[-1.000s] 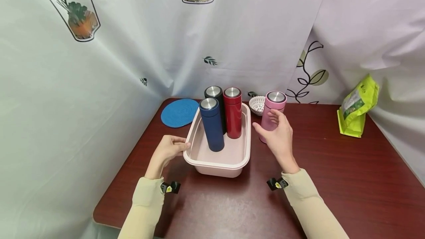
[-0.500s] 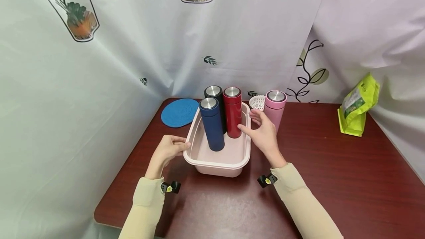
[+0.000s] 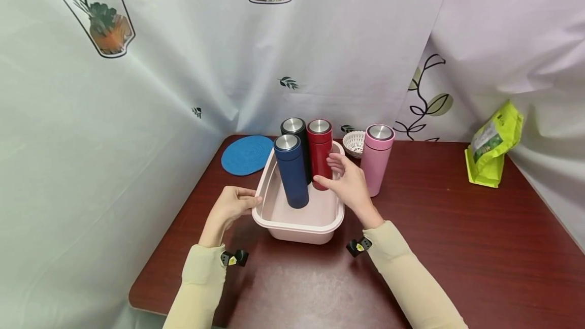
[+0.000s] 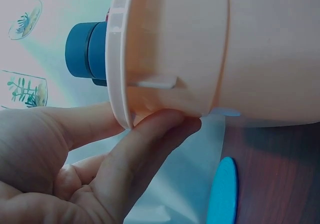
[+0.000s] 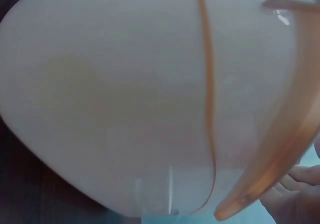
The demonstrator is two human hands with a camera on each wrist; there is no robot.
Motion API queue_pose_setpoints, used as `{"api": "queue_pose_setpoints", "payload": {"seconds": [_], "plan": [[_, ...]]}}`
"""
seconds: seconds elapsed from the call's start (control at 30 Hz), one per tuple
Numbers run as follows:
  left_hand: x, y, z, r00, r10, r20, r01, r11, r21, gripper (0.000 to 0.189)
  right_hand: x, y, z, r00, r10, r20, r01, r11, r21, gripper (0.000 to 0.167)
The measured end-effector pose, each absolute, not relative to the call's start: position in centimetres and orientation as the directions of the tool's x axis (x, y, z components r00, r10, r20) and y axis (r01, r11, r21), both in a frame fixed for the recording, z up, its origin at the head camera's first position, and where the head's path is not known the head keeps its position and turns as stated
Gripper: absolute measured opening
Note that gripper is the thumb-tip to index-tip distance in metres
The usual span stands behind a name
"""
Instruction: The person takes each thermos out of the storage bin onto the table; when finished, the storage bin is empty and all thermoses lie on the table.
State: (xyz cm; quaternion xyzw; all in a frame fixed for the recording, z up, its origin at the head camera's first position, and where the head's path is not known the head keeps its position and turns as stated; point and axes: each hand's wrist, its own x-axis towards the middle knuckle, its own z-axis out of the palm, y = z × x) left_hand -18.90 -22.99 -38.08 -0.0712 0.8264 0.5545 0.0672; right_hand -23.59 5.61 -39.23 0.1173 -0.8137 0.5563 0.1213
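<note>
A pale pink plastic basin (image 3: 299, 228) stands on the table with three upright thermos bottles inside: a blue one (image 3: 293, 179), a red one (image 3: 321, 147) and a black one (image 3: 294, 126), partly covered by the others. My left hand (image 3: 228, 209) pinches the basin's left rim, thumb and fingers on either side of it in the left wrist view. Over the right rim, my right hand (image 3: 351, 183) is beside the red bottle, fingers and thumb spread apart, holding nothing. A pink thermos bottle (image 3: 376, 166) stands on the table just right of that hand.
Behind the basin's right side is a white woven basket (image 3: 353, 143), partly hidden by the pink bottle. A round blue mat (image 3: 247, 155) lies at the back left. A lime-green bag (image 3: 492, 146) stands at the back right, against the curtain (image 3: 347, 55).
My right hand has moved left, from in front of the pink bottle to over the basin's right rim near the red bottle. My left hand stays on the rim.
</note>
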Motion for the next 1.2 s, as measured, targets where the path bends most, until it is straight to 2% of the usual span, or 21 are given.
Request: {"api": "queue_pose_setpoints", "payload": {"seconds": [0.33, 0.87, 1.2], "plan": [[-18.8, -23.0, -38.0, -0.981, -0.037, -0.193, -0.193, 0.358, 0.914, 0.04, -24.1, 4.0, -38.8, -0.939, -0.156, 0.307, -0.342, 0.317, -0.884, 0.075], [-18.8, -23.2, -38.2, -0.98, -0.047, -0.193, -0.196, 0.363, 0.911, 0.038, -25.2, 2.3, -38.4, -0.921, -0.263, 0.287, -0.365, 0.333, -0.869, 0.072], [-18.9, -23.1, -38.1, -0.979, -0.046, -0.199, -0.203, 0.346, 0.916, 0.038, -25.7, 1.2, -38.4, -0.922, -0.268, 0.278, -0.366, 0.38, -0.849, 0.075]]}}
